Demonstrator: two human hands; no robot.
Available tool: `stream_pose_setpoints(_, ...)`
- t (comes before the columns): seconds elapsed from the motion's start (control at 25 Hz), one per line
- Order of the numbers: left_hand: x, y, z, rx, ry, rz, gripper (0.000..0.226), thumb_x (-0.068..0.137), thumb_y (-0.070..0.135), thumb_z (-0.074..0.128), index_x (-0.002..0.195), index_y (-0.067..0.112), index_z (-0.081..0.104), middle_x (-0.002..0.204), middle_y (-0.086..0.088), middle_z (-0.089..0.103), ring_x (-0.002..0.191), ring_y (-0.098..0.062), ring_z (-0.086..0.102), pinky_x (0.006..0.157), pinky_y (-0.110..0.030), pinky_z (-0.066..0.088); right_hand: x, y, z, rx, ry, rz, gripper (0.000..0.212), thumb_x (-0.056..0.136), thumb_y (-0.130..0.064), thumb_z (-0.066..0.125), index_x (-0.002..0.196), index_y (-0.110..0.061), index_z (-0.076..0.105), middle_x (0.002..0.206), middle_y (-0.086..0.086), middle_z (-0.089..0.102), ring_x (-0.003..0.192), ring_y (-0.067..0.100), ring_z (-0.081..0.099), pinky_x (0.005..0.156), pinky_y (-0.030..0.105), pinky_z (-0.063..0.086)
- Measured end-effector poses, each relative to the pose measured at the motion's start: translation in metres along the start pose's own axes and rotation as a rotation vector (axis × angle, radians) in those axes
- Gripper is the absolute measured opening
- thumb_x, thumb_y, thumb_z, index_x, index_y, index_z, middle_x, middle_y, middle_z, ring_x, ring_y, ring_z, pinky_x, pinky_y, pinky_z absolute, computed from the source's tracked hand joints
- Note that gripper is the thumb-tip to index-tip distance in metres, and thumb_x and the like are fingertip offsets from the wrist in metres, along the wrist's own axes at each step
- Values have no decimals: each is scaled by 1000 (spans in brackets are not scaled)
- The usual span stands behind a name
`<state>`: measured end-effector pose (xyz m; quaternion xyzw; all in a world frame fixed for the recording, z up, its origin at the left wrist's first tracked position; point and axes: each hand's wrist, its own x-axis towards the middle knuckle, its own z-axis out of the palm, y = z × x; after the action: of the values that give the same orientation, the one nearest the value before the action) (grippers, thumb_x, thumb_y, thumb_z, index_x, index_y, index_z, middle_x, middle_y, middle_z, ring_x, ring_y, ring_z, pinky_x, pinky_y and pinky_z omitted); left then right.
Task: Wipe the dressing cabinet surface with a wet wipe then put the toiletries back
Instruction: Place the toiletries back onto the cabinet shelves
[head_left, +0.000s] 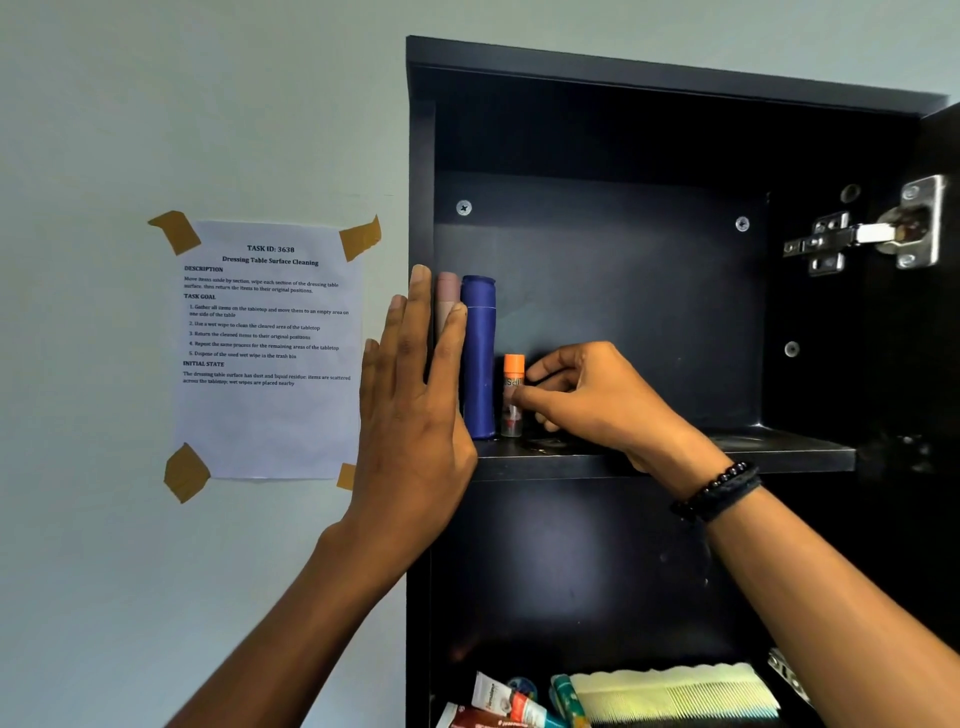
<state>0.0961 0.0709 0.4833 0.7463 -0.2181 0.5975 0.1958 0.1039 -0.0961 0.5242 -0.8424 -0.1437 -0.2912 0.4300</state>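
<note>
1. Step in hand, by my read: restocking. The right hand (587, 400) is placing the orange-capped vial (512, 400) on the upper shelf (727, 452) of the cabinet (623, 67).
2. Right hand: thumb and fingertips pinch the vial around its clear body, below the cap. Vial is upright with its base at shelf level. Can't tell whether its weight is down yet.
3. Left hand (410, 395): flat, fingers straight, grasping nothing. Its thumb lies along the blue bottle (479, 364). The pink bottle (447, 301) shows just behind the fingertips.
4. The vial sits between the two hands, just beside the blue bottle on that bottle's right-hand side. The gap is too tight to read as touching or apart.
5. To do it well:
   - Confirm the base is flat on the shelf before loosening the pinch.
   - Open the fingers sideways, away from the left hand, so the tall blue bottle isn't nudged.
   - Use the left palm as a stop against the bottles until the right hand is out.
   - The vial is narrow and tall, so it's likely tippy. Draw the right hand straight back without brushing the cap.
6. Probably next: more toiletries below the right wrist on the lower shelf, a comb (675, 691) and a toothpaste tube (506, 699).
7. No wet wipe in view.
</note>
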Motion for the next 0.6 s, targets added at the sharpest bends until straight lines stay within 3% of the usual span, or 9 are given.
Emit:
stream_pose_setpoints(0.36, -11, 3, -8, 18, -80, -14, 73, 89, 4, 51, 151, 18, 15, 160, -3, 0, 148, -23, -1, 119, -48, 12, -18, -4, -2, -62, 72, 17, 36, 70, -42, 81, 93, -17, 67, 80, -3, 72, 74, 8, 67, 77, 33, 59)
stream_pose_setpoints(0.48, -16, 4, -12, 21, -112, -1, 69, 91, 6, 48, 151, 18, 15, 160, -5, 0, 148, -24, -3, 119, -48, 10, -27, -5, -1, -87, 112, -9, 41, 72, -42, 79, 100, -16, 66, 92, -4, 69, 88, 10, 65, 86, 33, 56)
stream_pose_setpoints(0.6, -24, 6, -17, 11, -141, 4, 61, 95, 17, 36, 151, 18, 12, 160, -4, -3, 148, -21, -8, 120, -47, 6, -43, -6, 1, -180, 172, -71, 48, 79, -42, 72, 118, -17, 61, 117, -4, 64, 113, 11, 57, 96, 26, 46)
